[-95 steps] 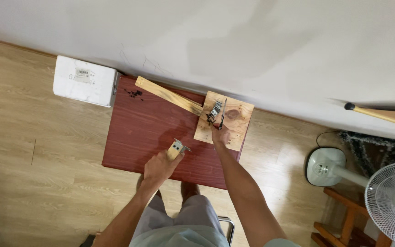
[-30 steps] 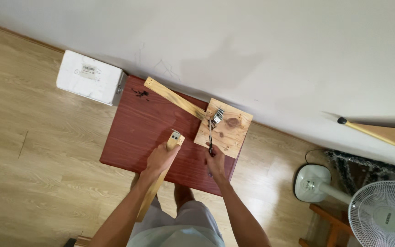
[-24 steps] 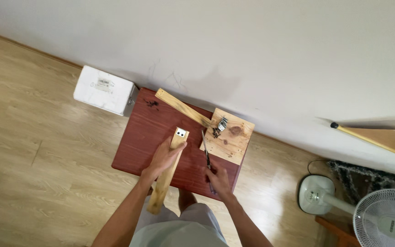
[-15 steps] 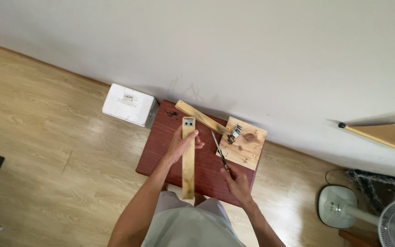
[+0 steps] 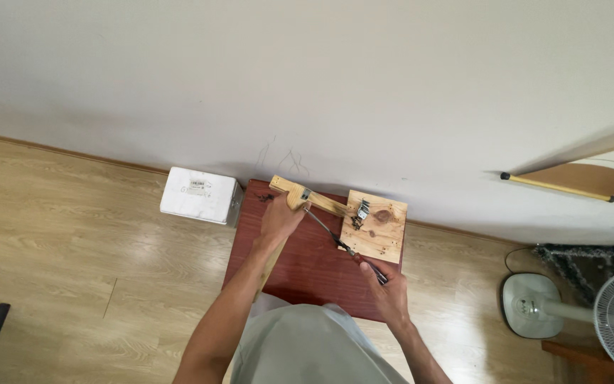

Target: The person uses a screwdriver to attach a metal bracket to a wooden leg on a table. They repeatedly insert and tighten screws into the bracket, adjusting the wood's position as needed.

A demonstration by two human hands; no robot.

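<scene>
My left hand (image 5: 278, 219) grips a long wooden batten (image 5: 267, 272) near its top end, where a small metal bracket (image 5: 305, 194) sits. My right hand (image 5: 386, 291) holds a screwdriver (image 5: 335, 238) by its dark handle; its shaft points up-left, tip at the bracket. Both are over a small dark red table (image 5: 307, 267). A second wooden batten (image 5: 321, 203) lies across the table's far edge. A square pine board (image 5: 381, 231) at the far right corner carries metal brackets (image 5: 362, 210) and dark screws (image 5: 355, 223).
A white box (image 5: 199, 195) stands on the wood floor left of the table, against the wall. A pedestal fan (image 5: 570, 313) is at the right beside a dark rug (image 5: 605, 259). A pole (image 5: 556, 187) leans along the wall. Dark screws (image 5: 266, 198) lie at the table's far left corner.
My left hand has pushed the batten forward to the table's far edge. My right hand lifted the screwdriver off the pine board and now aims its tip at the batten's bracket. The view shifted left.
</scene>
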